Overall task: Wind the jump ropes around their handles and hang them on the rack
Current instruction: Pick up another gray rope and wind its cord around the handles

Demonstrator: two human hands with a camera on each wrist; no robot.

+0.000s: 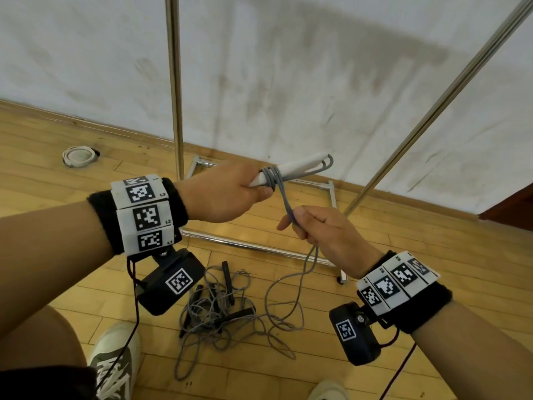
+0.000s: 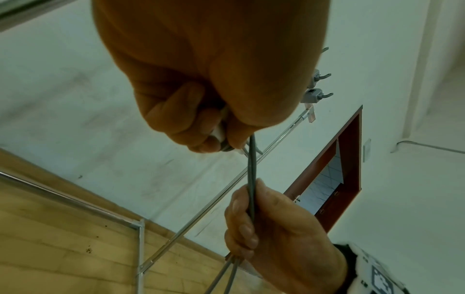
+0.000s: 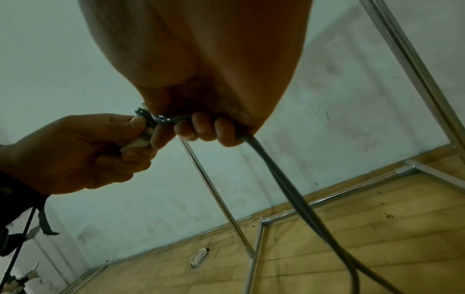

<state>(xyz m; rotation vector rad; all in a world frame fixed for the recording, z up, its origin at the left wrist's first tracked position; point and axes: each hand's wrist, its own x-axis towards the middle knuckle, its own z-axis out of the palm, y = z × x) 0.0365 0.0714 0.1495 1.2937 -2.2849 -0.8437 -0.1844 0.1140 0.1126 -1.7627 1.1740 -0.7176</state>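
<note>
Grey cord point(image 1: 284, 197) runs doubled between my two fists. My left hand point(image 1: 222, 194) has its fingers curled round the white jump-rope handles point(image 1: 291, 168), which point toward two o'clock with several turns of cord wound on beside my thumb. My right hand point(image 1: 326, 235), at four o'clock from them, pinches the doubled cord taut. Below, the slack trails to the wooden floor point(image 1: 57, 174) beside a tangled pile of black-handled ropes point(image 1: 219, 310). At twelve o'clock I see the chrome rack point(image 1: 176, 88) against the wall.

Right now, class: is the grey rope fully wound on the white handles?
Partly wound. A few turns circle the white handles; the grey rope trails from the right hand to the floor.
</note>
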